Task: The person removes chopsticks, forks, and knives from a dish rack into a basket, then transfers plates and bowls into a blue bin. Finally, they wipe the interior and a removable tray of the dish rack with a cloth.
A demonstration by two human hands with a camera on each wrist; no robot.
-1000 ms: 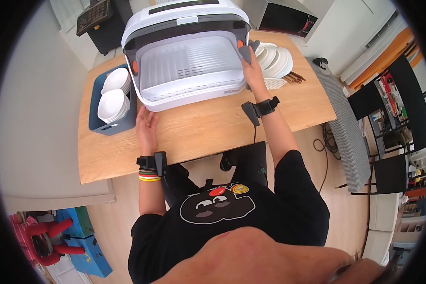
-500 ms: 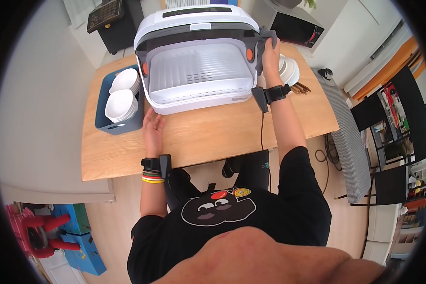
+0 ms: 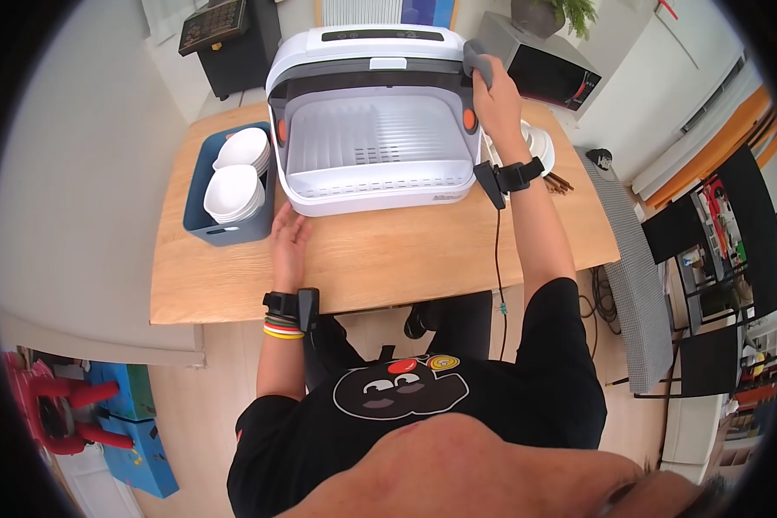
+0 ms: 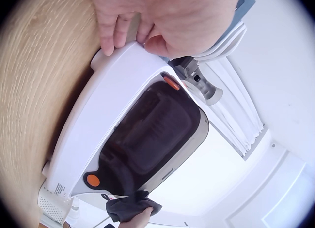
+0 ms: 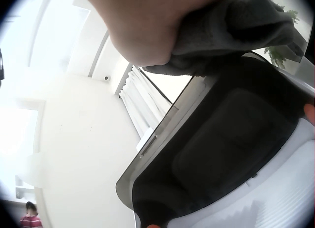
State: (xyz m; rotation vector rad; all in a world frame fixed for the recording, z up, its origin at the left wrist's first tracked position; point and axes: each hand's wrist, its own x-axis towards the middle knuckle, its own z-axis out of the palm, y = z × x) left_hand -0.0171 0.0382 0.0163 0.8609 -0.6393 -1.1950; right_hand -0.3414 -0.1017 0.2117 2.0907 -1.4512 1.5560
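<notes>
A white dish dryer [image 3: 380, 203] with a raised dark see-through lid [image 4: 152, 124] and a ribbed rack [image 3: 380, 138] inside stands on the wooden table. My right hand [image 3: 498, 105] grips a dark grey cloth [image 3: 477, 65] at the dryer's upper right corner. In the right wrist view the cloth [image 5: 231, 36] lies along the lid's edge, bunched under the hand. My left hand [image 3: 288, 246] is at the dryer's lower front left corner, palm up in the head view. The left wrist view shows its fingers [image 4: 120, 31] extended, tips on the white casing.
A blue bin [image 3: 200, 207] with stacked white bowls [image 3: 235, 192] stands close left of the dryer. Plates [image 3: 540, 151] and brown chopsticks [image 3: 559, 183] lie at its right, partly behind my right arm. A microwave [image 3: 544, 73] is behind at the right.
My right hand has moved up the dryer's right side to the upper corner with the cloth. The left hand stays at the lower left corner. The head view has shifted.
</notes>
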